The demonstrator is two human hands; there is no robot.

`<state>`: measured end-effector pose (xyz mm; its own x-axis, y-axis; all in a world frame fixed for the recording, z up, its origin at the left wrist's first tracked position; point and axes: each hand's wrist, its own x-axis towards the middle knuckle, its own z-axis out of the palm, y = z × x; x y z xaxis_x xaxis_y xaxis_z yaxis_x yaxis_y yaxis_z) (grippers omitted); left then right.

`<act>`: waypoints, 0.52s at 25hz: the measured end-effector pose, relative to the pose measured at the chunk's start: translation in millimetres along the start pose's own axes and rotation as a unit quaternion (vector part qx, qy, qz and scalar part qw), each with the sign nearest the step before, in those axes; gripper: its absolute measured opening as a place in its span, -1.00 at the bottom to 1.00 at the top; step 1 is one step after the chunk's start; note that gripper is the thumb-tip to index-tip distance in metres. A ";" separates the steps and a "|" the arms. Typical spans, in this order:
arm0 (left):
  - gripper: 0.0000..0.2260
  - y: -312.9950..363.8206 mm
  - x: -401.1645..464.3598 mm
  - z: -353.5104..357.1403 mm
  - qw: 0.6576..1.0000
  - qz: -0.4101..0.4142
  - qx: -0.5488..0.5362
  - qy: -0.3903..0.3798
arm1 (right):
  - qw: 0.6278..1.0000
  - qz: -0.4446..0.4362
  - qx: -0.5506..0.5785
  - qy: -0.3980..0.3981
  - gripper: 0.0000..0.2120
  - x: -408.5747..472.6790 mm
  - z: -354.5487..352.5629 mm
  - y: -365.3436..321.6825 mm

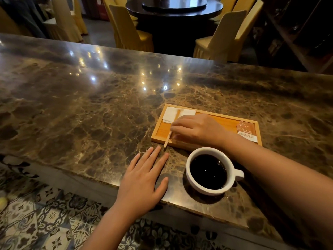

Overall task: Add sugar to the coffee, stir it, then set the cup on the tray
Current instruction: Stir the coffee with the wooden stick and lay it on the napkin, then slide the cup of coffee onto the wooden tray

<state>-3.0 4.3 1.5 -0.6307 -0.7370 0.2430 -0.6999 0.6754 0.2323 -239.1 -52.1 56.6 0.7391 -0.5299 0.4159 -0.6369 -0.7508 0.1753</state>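
Observation:
A white cup (192, 181) full of black coffee stands on the marble counter, its handle pointing right, just in front of the wooden tray (223, 121). My right hand (196, 129) reaches over the tray with its fingers closed on a wooden stir stick (167, 140); the stick's near end hangs over the tray's front edge and its far end lies on a white napkin (169, 115). An orange sugar packet (246, 127) lies at the tray's right end. My left hand (142, 179) rests flat on the counter, fingers apart, left of the cup.
The brown marble counter (90, 105) stretches far to the left and back. Its near edge runs diagonally below my left hand, with patterned floor tiles (45, 213) beneath. Yellow-covered chairs (129, 29) and a dark round table (173, 8) stand beyond the counter.

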 end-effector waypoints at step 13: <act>-0.51 -1.4 0.1 1.6 1.000 0.011 0.006 0.008 | 0.843 0.490 0.221 0.011 -0.86 -91.5 -81.9 -79.2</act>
<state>-2.6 3.3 -0.3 -0.6409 -0.7215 0.2621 -0.6898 0.6911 0.2157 -274.2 88.2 77.8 -0.1018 -0.9773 0.1857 -0.7923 -0.0332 -0.6092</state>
